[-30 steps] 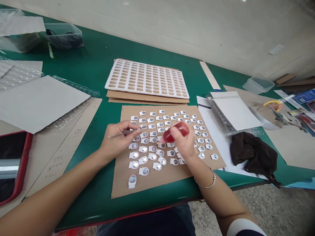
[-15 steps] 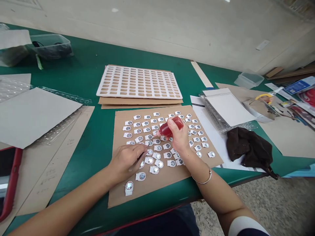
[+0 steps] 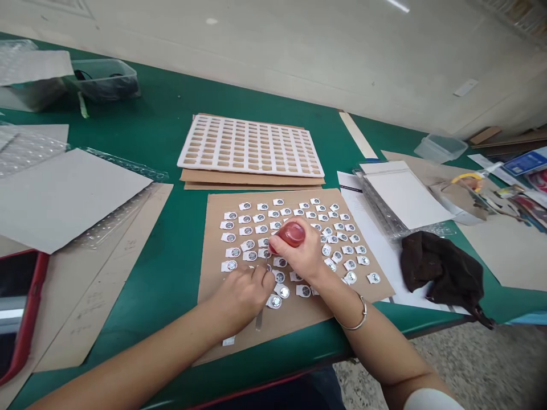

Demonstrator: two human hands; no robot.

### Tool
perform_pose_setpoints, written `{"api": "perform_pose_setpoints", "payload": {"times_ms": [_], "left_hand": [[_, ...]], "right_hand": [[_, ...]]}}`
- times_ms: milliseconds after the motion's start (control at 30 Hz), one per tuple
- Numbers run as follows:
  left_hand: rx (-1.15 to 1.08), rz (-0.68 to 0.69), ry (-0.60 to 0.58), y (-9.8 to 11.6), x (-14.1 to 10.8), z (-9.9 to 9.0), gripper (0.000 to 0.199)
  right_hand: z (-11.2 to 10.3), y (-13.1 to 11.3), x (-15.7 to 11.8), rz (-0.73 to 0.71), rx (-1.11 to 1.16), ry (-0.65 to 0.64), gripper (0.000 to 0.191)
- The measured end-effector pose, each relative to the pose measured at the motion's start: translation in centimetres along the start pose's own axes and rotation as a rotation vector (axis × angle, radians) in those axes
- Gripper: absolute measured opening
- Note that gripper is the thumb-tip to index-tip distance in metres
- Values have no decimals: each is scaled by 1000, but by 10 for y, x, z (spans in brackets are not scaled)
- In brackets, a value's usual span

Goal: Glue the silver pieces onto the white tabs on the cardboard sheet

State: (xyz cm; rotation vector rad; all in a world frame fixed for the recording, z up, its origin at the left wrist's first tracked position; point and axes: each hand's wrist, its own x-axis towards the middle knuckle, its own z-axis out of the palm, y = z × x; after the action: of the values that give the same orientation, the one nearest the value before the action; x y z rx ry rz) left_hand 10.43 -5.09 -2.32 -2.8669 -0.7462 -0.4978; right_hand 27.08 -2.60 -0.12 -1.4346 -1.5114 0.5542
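Observation:
My right hand [image 3: 301, 253] is wrapped round a small red squeeze bottle [image 3: 291, 233], tilted with its base toward me and its tip pointing down at the board. My left hand [image 3: 245, 293] is closed in a pinch just below it, knuckles up. From under its palm sticks the flat end of a slim metal tool [image 3: 258, 320], tweezers by its look. Beneath both hands lies a brown cardboard sheet [image 3: 213, 293], covered with rows of small white tabs, each bearing a round silvery disc [image 3: 276, 301]. My hands hide several of these tabs.
Behind the sheet, a white grid tray [image 3: 252, 145] rests on cardboard. Grey board [image 3: 72, 196], bubble wrap and a red-cased phone [image 3: 25, 307] are at left. A dark cloth [image 3: 442, 270], white cards [image 3: 408, 193] and yellow-handled scissors [image 3: 468, 179] lie right.
My left hand has shifted right and nearer to me over the tabs. The bottle has tipped more upright, its base now facing me. The view has swung slightly left.

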Motion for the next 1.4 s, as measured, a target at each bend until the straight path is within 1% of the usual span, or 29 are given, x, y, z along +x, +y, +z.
{"api": "perform_pose_setpoints", "payload": {"times_ms": [100,267,567,733,1033,1233,1400], "left_hand": [[55,4,-21,3,1,-1,23],[78,20,-47,5,0,-1,20],[147,65,-2,8,-1,0,16],[124,60,17,8,-1,2,16],[146,61,-7,8,-2,4,15],[124,76,17,7,-2,5,16],[102,54,1,7,-2,6,17]], "right_hand": [[2,-1,-1,-23,-30,-21,29],[2,-1,-2,-37,-61,-36,30],[4,0,-3,-53,-86,-53,30],[4,-1,-3,-77,-97,-52,29],[4,0,-3,-97,-90,-49,28],[5,2,-3,-100,-86,-41,29],[6,3,-3,-113,-79,-29,29]]}}
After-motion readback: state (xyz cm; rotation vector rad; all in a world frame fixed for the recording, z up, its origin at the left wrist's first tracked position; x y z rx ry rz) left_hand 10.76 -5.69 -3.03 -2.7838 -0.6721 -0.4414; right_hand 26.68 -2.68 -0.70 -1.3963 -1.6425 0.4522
